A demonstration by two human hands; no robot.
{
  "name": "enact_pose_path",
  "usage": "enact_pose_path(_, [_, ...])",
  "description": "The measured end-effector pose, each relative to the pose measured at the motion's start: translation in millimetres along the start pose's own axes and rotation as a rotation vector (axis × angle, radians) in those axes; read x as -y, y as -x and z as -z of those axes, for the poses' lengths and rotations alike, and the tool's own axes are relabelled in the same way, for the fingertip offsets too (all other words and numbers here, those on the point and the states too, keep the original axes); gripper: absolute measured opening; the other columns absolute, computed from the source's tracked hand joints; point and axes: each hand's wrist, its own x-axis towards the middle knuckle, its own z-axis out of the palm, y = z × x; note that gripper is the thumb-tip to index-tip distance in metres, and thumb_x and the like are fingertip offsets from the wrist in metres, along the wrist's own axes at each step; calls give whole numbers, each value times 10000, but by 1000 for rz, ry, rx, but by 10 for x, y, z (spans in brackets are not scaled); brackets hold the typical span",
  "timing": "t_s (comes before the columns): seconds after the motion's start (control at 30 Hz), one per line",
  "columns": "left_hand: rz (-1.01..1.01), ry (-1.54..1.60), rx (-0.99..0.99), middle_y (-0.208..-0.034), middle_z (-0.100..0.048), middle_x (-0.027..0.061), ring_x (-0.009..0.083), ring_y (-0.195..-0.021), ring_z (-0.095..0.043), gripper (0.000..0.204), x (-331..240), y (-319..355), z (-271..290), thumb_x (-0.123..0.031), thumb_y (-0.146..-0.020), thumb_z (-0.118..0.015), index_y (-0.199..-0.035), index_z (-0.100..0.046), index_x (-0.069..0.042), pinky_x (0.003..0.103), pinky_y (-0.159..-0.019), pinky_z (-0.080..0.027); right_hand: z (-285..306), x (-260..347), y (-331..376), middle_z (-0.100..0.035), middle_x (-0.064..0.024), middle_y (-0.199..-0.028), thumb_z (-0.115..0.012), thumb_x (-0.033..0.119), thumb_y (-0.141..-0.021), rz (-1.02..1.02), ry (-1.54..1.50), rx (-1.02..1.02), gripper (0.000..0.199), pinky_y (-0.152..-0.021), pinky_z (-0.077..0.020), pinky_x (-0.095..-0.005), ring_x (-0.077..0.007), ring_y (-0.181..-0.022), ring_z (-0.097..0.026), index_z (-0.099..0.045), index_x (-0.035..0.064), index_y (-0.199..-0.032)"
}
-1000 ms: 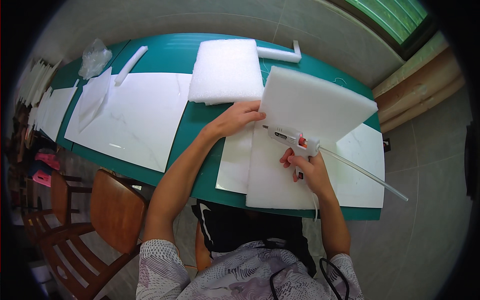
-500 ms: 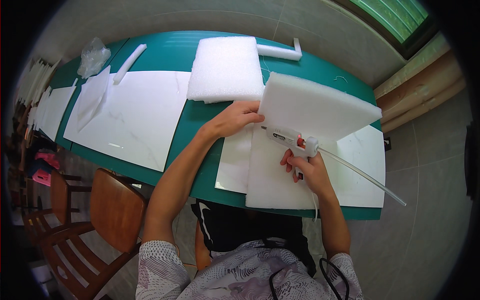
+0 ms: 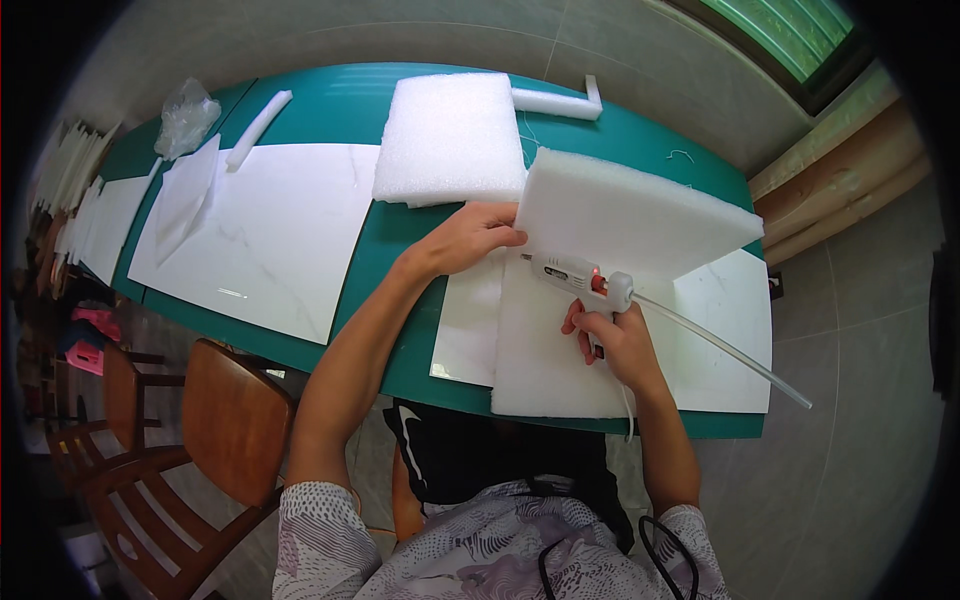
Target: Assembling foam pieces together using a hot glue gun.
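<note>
My right hand point(image 3: 612, 342) grips a white glue gun point(image 3: 578, 277) with a long clear glue stick point(image 3: 722, 346) trailing to the right; its nozzle points left, close under the lifted foam. My left hand point(image 3: 468, 238) holds up the left corner of a white foam sheet point(image 3: 632, 214), tilted above a second foam sheet point(image 3: 548, 350) lying flat on a white marble-like tile point(image 3: 722, 330). All of it rests on a teal table point(image 3: 390, 236).
A stack of foam sheets point(image 3: 450, 138) and an L-shaped foam strip point(image 3: 560, 100) lie at the back. A large white tile point(image 3: 262, 236), a foam strip point(image 3: 258, 128) and a crumpled plastic bag point(image 3: 186, 116) sit left. Wooden chairs point(image 3: 210, 430) stand at lower left.
</note>
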Motion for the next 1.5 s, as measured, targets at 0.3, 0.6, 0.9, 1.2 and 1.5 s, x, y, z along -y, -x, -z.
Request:
enact_pose_path(0.3, [-11, -23, -11, -1158, -653, 166, 240, -1041, -588, 438, 2, 7, 6, -204, -853, -523, -1234, -616, -8, 353, -1003, -410, -30, -2, 9, -604, -97, -698, -560, 146, -822, -23, 7, -36, 176, -483, -450, -274, -130, -522, -548, -599, -25, -830])
enact_pose_path(0.6, [-14, -18, -15, -1153, -653, 163, 241, -1031, -585, 421, 11, 4, 8, -205, -853, -527, -1212, -626, -8, 350, -997, -410, -29, 10, 55, -605, -96, -698, -564, 137, -826, -28, -54, -54, 180, -504, -474, -281, -157, -556, -601, -597, -39, -835])
enact_pose_path(0.9, [-14, 2, 6, -1160, -647, 157, 227, -1042, -575, 425, 11, 7, 29, -190, -856, -529, -1226, -612, 2, 339, -998, -404, -13, -31, 60, -617, -102, -732, -572, 150, -835, -57, -72, -43, 201, -517, -485, -280, -180, -613, -647, -594, -41, -895])
enact_pose_path(1.2, [33, 29, -1, -1159, -648, 156, 236, -1037, -586, 427, 8, 2, 13, -202, -853, -534, -1223, -620, -7, 346, -993, -414, 0, 6, 89, -636, -88, -780, -578, 152, -839, -65, -75, -9, 197, -525, -489, -267, -171, -646, -652, -605, -24, -924])
enact_pose_path(1.5, [19, 8, -9, -1153, -653, 156, 236, -1040, -590, 431, 21, -6, 10, -210, -853, -535, -1226, -623, -13, 350, -988, -421, 3, -24, 61, -627, -88, -746, -569, 140, -829, -69, -85, -20, 169, -507, -477, -274, -142, -578, -602, -599, -21, -870])
